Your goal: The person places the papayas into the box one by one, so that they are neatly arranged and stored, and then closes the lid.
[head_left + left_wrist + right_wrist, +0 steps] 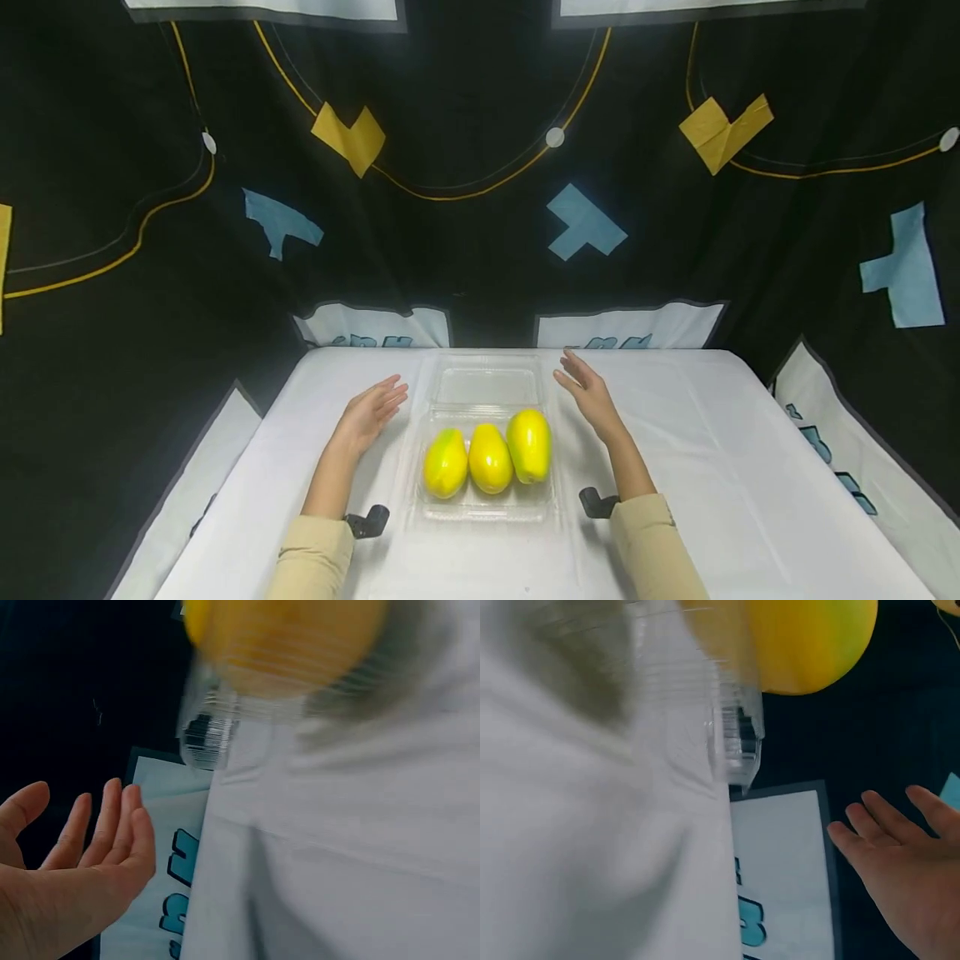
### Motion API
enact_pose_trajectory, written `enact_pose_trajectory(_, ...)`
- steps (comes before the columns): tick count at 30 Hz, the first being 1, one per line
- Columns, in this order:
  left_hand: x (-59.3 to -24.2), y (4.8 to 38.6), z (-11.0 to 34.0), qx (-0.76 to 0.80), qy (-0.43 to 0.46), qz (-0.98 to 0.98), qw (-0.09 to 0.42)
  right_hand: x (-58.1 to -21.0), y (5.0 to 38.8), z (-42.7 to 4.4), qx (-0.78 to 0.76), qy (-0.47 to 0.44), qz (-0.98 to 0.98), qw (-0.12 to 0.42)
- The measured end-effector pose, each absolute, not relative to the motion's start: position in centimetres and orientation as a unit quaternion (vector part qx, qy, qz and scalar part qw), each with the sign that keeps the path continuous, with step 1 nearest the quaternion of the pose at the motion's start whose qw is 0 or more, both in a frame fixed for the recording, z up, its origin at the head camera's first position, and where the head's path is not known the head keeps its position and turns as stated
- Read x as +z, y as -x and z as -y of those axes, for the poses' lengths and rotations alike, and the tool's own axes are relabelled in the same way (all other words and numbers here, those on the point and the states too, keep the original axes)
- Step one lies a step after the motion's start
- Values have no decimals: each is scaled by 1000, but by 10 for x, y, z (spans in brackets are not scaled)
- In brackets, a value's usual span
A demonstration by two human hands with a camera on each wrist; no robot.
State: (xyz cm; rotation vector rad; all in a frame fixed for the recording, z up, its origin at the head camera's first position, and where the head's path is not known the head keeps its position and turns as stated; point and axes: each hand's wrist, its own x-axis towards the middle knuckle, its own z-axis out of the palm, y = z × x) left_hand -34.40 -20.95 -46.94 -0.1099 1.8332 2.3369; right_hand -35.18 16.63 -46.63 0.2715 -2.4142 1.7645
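Three glossy yellow fruits, mango-like in shape, lie in a row in a clear plastic clamshell box in the head view: the left fruit (446, 464), the middle fruit (490, 458) and the larger right fruit (529, 446). The box's base (487, 513) is nearest the person, and its lid (487, 387) lies folded back on the far side. My left hand (367, 417) hovers left of the box, fingers spread and touching nothing. On the other side, my right hand (591, 402) is held in the air with loosely extended fingers, apart from the box.
A white cloth-covered table (697, 467) carries the box. Behind it hangs a dark curtain (465, 250) with yellow and blue shapes. Each wrist wears a small black mount, the left mount (369, 522) and the right mount (597, 503).
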Motion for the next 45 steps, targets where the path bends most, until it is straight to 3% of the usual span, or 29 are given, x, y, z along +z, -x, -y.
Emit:
enact_pose_trajectory(9, -453, 395, 201, 771, -26, -634, 50, -473, 392, -161, 690, -40, 723, -1)
enact_pose_trajectory(16, -471, 421, 195, 682, 0, -719, 131, -500, 403, -160, 747, -1, 659, -89)
enact_pose_trajectory(26, -495, 424, 191, 644, -15, -740, 194, -522, 405, -158, 715, -2, 691, -103)
enact_pose_trajectory(37, -501, 422, 190, 662, -54, -716, 217, -531, 410, -155, 687, -22, 717, -116)
enact_pose_trajectory(45, -498, 422, 191, 664, -48, -717, 207, -532, 410, -152, 709, -29, 696, -113)
